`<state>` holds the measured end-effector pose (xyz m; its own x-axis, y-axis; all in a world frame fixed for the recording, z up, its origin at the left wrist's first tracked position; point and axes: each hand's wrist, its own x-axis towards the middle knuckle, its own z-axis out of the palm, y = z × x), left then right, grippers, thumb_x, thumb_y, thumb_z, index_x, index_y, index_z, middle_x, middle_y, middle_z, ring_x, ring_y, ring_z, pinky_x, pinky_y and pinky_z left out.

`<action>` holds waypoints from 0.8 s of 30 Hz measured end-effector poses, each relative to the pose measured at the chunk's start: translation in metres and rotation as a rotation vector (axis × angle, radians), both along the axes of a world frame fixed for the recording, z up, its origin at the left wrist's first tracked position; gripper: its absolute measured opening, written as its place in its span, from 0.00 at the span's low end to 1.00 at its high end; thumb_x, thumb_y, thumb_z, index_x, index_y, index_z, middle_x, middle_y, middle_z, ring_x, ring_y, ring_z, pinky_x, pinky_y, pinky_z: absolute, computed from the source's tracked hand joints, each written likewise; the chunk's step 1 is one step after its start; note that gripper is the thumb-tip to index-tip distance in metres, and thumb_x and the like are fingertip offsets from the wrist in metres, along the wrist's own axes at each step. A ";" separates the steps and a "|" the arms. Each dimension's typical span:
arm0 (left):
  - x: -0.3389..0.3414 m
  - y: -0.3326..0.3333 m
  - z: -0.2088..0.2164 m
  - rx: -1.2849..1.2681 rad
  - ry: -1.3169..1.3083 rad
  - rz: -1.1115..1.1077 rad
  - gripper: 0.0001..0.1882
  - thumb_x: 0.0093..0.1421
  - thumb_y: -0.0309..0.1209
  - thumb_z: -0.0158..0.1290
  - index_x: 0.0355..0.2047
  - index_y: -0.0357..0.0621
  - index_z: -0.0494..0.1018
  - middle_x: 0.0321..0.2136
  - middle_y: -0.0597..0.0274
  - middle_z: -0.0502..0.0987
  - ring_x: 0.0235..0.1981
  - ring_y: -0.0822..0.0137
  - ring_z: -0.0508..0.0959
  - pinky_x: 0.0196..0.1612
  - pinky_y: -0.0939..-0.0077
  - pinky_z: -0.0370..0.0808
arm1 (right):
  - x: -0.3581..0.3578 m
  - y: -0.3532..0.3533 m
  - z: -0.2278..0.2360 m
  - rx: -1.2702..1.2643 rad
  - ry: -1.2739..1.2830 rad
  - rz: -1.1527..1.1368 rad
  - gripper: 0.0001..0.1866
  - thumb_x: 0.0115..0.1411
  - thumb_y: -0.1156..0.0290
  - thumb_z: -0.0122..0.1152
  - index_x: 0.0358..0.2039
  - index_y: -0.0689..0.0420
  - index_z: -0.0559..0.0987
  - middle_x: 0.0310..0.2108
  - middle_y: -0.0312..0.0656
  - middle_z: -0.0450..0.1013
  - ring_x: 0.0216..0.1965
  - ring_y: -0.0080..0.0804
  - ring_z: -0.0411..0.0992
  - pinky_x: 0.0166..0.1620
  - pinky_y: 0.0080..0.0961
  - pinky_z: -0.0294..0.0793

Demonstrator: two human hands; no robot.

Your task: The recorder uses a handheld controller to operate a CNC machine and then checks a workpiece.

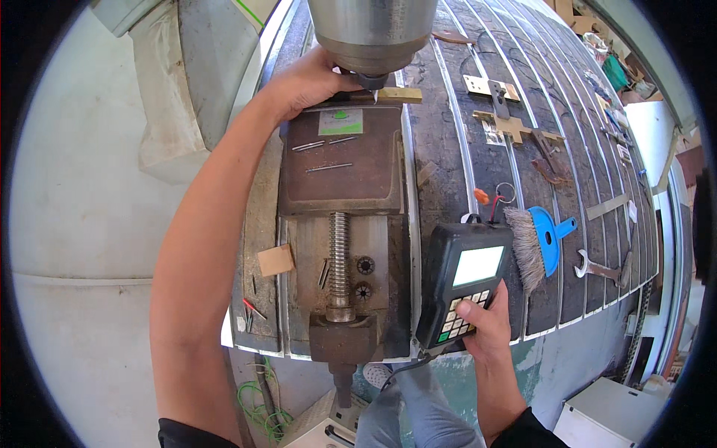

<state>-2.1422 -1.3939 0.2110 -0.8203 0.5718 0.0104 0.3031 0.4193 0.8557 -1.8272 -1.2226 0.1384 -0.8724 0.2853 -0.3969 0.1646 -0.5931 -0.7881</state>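
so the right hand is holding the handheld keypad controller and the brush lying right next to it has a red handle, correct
Not quite: the brush beside the handheld keypad controller has a blue handle, not a red one, as the head view shows. The rest stands: the right hand holds the controller from below, thumb on its keys, while the left hand reaches up beside the metal spindle.

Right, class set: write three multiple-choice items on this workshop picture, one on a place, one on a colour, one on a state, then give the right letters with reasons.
1. Where is the left hand?
A. at the spindle tip above the vise
B. on the brush
C. on the wrench

2. What colour is the brush handle?
A. red
B. blue
C. green

3. What is the state of the handheld controller screen?
A. dark
B. lit
C. cracked

Answers:
1 A, the fingers reach beside the tool tip.
2 B, the handle is blue.
3 B, the screen glows pale while the right hand holds the controller.
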 end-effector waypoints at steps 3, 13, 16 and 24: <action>0.000 -0.001 0.000 0.012 -0.042 0.018 0.21 0.49 0.25 0.57 0.45 0.36 0.70 0.40 0.57 0.74 0.42 0.66 0.72 0.48 0.74 0.67 | -0.001 0.001 0.002 0.025 -0.027 0.009 0.35 0.38 0.77 0.71 0.48 0.61 0.64 0.38 0.42 0.71 0.39 0.30 0.72 0.42 0.28 0.73; -0.007 -0.006 0.000 0.072 -0.059 -0.018 0.19 0.46 0.23 0.59 0.41 0.34 0.72 0.37 0.58 0.75 0.39 0.67 0.74 0.46 0.75 0.68 | -0.006 0.008 0.005 0.121 -0.078 0.073 0.34 0.38 0.77 0.70 0.47 0.62 0.65 0.38 0.41 0.71 0.38 0.29 0.71 0.42 0.26 0.72; -0.007 -0.005 0.002 0.066 -0.087 -0.022 0.19 0.45 0.22 0.60 0.40 0.34 0.72 0.34 0.59 0.75 0.37 0.68 0.75 0.45 0.74 0.69 | -0.005 0.009 0.008 0.115 -0.077 0.047 0.34 0.37 0.78 0.70 0.47 0.61 0.64 0.38 0.41 0.70 0.38 0.29 0.71 0.41 0.27 0.72; 0.004 -0.002 0.007 0.054 -0.058 -0.043 0.21 0.44 0.22 0.61 0.41 0.35 0.72 0.40 0.57 0.76 0.42 0.67 0.74 0.46 0.74 0.69 | 0.003 0.007 0.004 0.124 -0.075 0.006 0.37 0.35 0.80 0.69 0.48 0.60 0.63 0.38 0.42 0.69 0.38 0.31 0.71 0.42 0.29 0.73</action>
